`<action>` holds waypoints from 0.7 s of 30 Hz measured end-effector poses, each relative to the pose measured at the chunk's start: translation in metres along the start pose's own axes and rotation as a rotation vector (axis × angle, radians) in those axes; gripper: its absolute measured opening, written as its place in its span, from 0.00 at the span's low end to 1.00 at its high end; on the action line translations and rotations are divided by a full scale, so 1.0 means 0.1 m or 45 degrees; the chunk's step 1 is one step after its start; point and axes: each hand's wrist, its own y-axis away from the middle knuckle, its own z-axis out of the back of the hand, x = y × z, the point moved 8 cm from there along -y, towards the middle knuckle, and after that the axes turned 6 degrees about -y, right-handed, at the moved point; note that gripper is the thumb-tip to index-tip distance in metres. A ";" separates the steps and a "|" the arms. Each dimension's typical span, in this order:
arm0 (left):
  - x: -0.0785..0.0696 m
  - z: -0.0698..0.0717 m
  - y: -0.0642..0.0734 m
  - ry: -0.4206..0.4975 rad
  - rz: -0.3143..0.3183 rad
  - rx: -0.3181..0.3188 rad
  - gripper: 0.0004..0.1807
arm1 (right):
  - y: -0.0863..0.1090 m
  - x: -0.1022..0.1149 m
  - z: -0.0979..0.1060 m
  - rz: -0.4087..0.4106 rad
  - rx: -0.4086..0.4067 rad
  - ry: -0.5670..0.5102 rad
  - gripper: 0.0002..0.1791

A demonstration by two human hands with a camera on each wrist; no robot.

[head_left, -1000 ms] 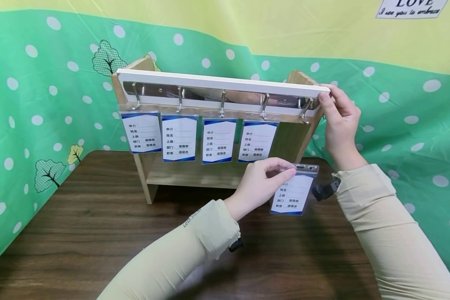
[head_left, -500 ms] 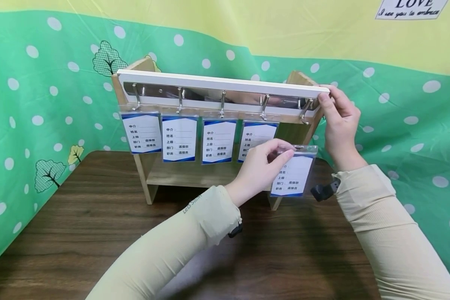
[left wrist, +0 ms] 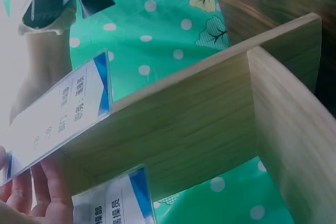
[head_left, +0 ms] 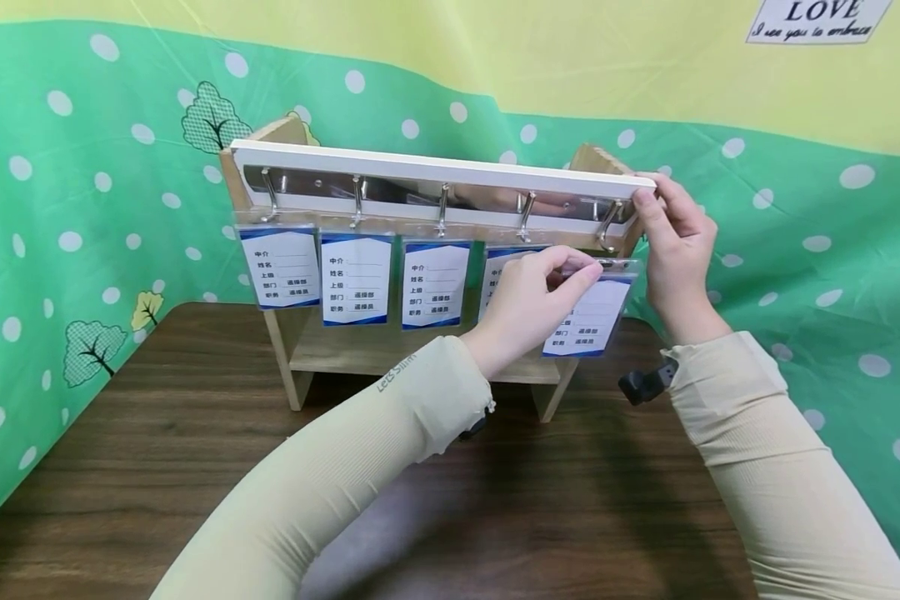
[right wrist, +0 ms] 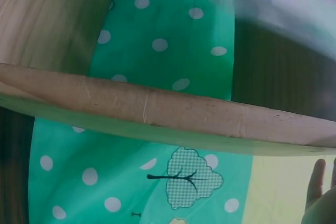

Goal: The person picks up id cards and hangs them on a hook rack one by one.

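Observation:
In the head view my left hand pinches the top edge of a clear badge holder with a white and blue card inside. The badge holder hangs upright just under the rightmost hook, its slotted top a little below the hook's tip. The left wrist view shows the same badge, with my curled left fingers beside it. My right hand grips the right end of the white hook rail, thumb in front and fingers behind. Similar badges hang from the other hooks.
A wooden stand carries the rail and rests on a dark wood table. Behind it hangs a green and yellow curtain with dots and trees. In the right wrist view the stand's side panel crosses the frame.
My left hand has raised the badge holder from below the stand's shelf level to just beneath the rightmost hook. The right hand has kept its grip on the rail end.

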 end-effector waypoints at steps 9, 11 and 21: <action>-0.03 -0.02 -0.14 -0.037 0.051 0.006 0.17 | 0.01 0.02 0.02 -0.005 0.014 0.060 0.13; -0.04 -0.03 -0.15 -0.044 0.045 -0.015 0.17 | 0.01 0.03 0.03 -0.011 0.005 0.050 0.13; -0.11 -0.02 -0.15 -0.216 -0.117 -0.130 0.16 | -0.01 0.00 0.03 -0.051 0.018 0.032 0.12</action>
